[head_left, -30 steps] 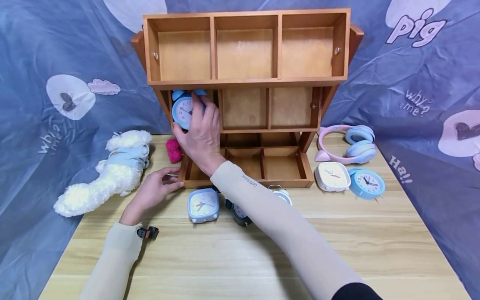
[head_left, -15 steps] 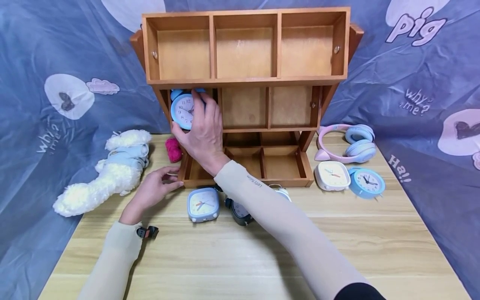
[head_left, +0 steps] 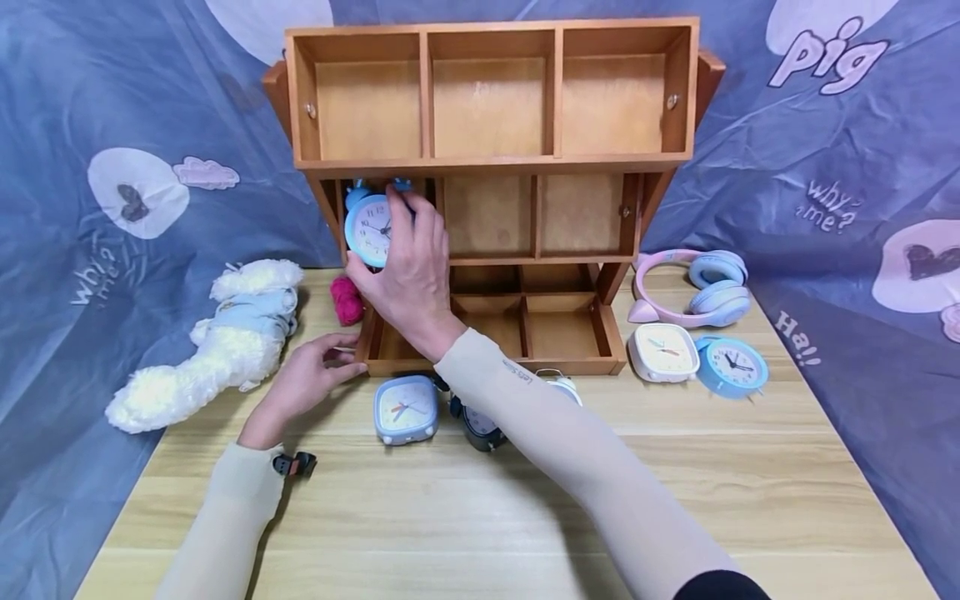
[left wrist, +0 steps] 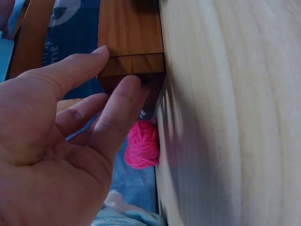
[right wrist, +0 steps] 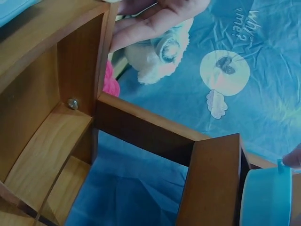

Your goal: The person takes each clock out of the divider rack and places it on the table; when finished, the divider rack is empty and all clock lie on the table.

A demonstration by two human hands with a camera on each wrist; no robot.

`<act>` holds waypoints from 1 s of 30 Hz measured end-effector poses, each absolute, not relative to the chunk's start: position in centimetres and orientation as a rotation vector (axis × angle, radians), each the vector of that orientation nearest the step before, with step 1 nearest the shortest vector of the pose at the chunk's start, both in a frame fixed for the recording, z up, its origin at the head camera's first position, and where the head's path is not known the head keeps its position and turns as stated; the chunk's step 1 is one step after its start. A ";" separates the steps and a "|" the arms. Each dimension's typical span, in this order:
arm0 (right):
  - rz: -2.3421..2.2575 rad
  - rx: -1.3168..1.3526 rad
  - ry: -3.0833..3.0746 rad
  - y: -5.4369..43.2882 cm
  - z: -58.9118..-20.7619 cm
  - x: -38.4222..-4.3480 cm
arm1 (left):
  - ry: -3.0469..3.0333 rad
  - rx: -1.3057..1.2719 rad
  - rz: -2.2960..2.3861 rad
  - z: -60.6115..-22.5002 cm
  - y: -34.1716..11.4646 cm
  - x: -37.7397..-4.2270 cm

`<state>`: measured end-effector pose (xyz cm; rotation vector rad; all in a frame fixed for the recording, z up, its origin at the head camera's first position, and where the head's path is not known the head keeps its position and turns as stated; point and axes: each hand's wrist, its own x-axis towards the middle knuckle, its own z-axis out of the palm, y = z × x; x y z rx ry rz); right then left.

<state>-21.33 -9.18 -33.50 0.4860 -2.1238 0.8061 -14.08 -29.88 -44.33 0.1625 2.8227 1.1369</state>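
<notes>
My right hand (head_left: pixel 412 271) grips a light blue twin-bell alarm clock (head_left: pixel 369 229) by its right side, with the thumb at its lower edge. The clock is at the left compartment of the middle row of a tiered wooden shelf (head_left: pixel 491 162). Its right part is hidden behind my fingers; in the right wrist view only the blue side of the clock (right wrist: pixel 267 197) shows. My left hand (head_left: pixel 311 379) holds the front left corner of the shelf's bottom tray, thumb on the front and fingers along the outer side, as the left wrist view shows at the wooden corner (left wrist: pixel 131 63).
A blue square clock (head_left: pixel 406 409), a black clock (head_left: pixel 480 427) and a white clock (head_left: pixel 564 390) stand before the shelf, partly under my right forearm. Right: white clock (head_left: pixel 663 353), blue clock (head_left: pixel 732 367), headphones (head_left: pixel 693 287). Left: pink yarn (head_left: pixel 347 301), white plush toy (head_left: pixel 225 350).
The blue twin-bell clock has shifted slightly down and to the right with my right hand, and more of its bells shows. My left hand stays at the shelf corner.
</notes>
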 end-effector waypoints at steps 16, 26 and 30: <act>0.880 0.567 -2.154 -7.8 -32.9 -19.1 | 2.840 0.171 1.134 -44.3 -29.8 -14.1; 0.967 0.645 -2.153 -6.1 -33.1 -16.7 | 2.842 0.170 1.134 -44.1 -29.8 -14.0; 0.998 0.657 -2.148 -5.2 -33.4 -15.9 | 2.845 0.167 1.131 -44.1 -29.7 -14.1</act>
